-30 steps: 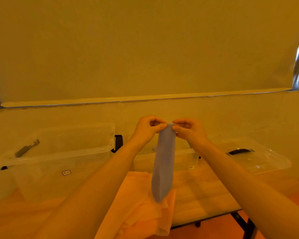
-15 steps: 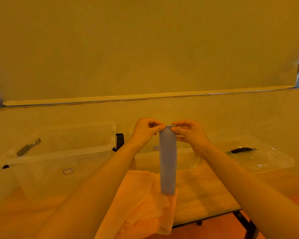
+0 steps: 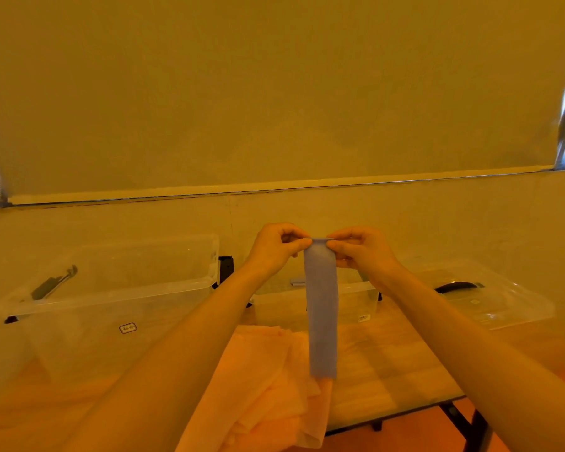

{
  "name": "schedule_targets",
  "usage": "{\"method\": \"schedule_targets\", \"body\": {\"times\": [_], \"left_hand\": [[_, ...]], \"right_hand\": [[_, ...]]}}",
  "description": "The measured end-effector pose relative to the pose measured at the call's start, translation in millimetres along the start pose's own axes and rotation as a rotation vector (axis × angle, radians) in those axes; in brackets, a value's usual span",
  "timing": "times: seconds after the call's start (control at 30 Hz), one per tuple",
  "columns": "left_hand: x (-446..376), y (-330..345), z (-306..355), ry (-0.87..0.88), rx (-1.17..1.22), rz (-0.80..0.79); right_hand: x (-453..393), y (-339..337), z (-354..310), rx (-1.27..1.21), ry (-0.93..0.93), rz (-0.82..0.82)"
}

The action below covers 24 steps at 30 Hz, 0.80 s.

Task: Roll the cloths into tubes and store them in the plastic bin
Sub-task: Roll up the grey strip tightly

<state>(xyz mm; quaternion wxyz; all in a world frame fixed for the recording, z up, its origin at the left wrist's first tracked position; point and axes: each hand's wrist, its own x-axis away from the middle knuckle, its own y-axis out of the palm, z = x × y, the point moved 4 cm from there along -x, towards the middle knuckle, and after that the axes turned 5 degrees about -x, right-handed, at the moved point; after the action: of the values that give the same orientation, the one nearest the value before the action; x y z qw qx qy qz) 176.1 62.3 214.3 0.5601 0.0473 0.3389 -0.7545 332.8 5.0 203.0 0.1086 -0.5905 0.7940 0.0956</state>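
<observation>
I've got both hands up in front of the wall, above the bench [image 3: 388, 363]. Left hand [image 3: 274, 247] pinches the top left corner of the blue cloth [image 3: 322, 308] w/ thumb and fingers curled; right hand [image 3: 361, 252] pinches the top right corner the same way. Hands are close together, only the narrow top edge of the cloth between them.

Blue cloth hangs straight down as a long, narrow strip, folded lengthwise by the look of it, bottom end just over the pale orange cloth [image 3: 268, 380]. Can't tell if it touches. Orange cloth lies crumpled on the bench, part of it drooping over the near edge.

Clear plastic bin [image 3: 111, 288] sits on the left side of the bench, open top, dark handle at its left end, small label on the front wall. A 2nd, smaller clear bin [image 3: 356, 305] stands behind the hanging cloth, mostly hidden by my arms. Right of it a clear lid [image 3: 503, 298] w/ a black handle lies flat.
</observation>
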Motion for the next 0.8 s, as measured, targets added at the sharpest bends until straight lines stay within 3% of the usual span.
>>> {"method": "schedule_targets", "body": {"times": [0.17,0.6,0.8], "left_hand": [[1,2,1,-0.007,-0.012,-0.033],[10,6,-7,-0.191,0.413,-0.042],[9,7,-8,-0.183,0.286,-0.015]], "right_hand": [[1,1,-2,0.007,0.009,-0.028],[2,4,1,-0.052,0.019,-0.046],[2,4,4,-0.078,0.024,-0.049]]}}
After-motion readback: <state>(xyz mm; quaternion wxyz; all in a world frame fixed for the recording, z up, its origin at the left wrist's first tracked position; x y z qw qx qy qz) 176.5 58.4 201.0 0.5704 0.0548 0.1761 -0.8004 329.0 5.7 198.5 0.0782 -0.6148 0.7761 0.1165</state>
